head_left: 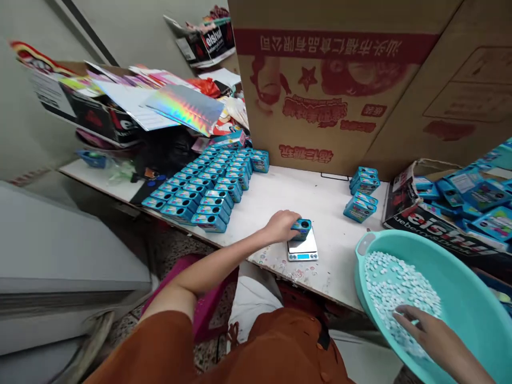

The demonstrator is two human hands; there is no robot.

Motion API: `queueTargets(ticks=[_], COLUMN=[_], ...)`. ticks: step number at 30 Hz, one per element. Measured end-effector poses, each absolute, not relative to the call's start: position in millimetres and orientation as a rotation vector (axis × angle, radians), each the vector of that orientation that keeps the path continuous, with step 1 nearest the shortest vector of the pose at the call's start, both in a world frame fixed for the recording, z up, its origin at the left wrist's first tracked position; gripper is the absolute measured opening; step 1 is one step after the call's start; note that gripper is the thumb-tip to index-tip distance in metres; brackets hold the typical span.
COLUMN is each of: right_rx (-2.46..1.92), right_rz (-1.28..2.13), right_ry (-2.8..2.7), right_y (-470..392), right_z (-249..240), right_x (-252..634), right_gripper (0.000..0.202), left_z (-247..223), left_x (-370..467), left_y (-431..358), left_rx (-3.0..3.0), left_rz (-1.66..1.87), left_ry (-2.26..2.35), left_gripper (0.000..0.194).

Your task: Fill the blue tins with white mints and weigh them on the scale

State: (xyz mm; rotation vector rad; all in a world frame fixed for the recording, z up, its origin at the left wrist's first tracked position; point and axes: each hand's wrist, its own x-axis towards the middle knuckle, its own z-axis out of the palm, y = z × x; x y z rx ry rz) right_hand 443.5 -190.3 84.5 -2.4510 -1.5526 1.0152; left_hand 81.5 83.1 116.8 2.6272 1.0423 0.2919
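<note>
My left hand [282,226] is closed around a small blue box [302,228] with a dark round hole in its top. That box stands on the silver plate of a small digital scale [303,256] near the table's front edge. Over to the right, my right hand [426,325] reaches into a turquoise basin [472,298]. Its fingers are apart, at the surface of many small white tablets [394,282]. Whether any tablet lies under the fingertips is hidden.
Rows of similar blue boxes [196,192] stand left of the scale. A few more boxes [360,207] stand at the right, beside a black carton [436,226] full of them. A large brown cardboard box [304,122] walls off the back. Holographic sheets [184,106] lie at the back left.
</note>
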Motion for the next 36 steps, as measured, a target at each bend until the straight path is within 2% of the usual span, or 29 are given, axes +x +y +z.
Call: queueTargets(ticks=[11, 19, 28, 30, 34, 36], right_rx=[-2.569, -2.541, -2.534, -2.539, -2.565, -2.565], right_rz=[1.038, 0.964, 0.952, 0.962, 0.963, 0.961], right_ry=[-1.375, -1.432, -1.366, -1.352, -1.335, -1.341], right_y=[-202, -199, -215, -218, -220, -220], right_z=[98, 112, 109, 109, 112, 113], right_x=[429, 416, 411, 411, 411, 410], right_gripper=[0.052, 0.047, 0.044, 0.044, 0.046, 0.046], left_z=[160, 157, 125, 121, 123, 127], left_x=[28, 69, 100, 100, 97, 95], left_y=[188, 123, 82, 79, 79, 80], left_rx=[2.730, 2.599, 2.596, 2.605, 2.588, 2.591], left_rz=[0.423, 0.393, 0.236, 0.189, 0.248, 0.286], left_ry=[1.258, 0.970, 0.827, 0.835, 0.841, 0.836], left_gripper=[0.032, 0.036, 0.029, 0.035, 0.069, 0.075])
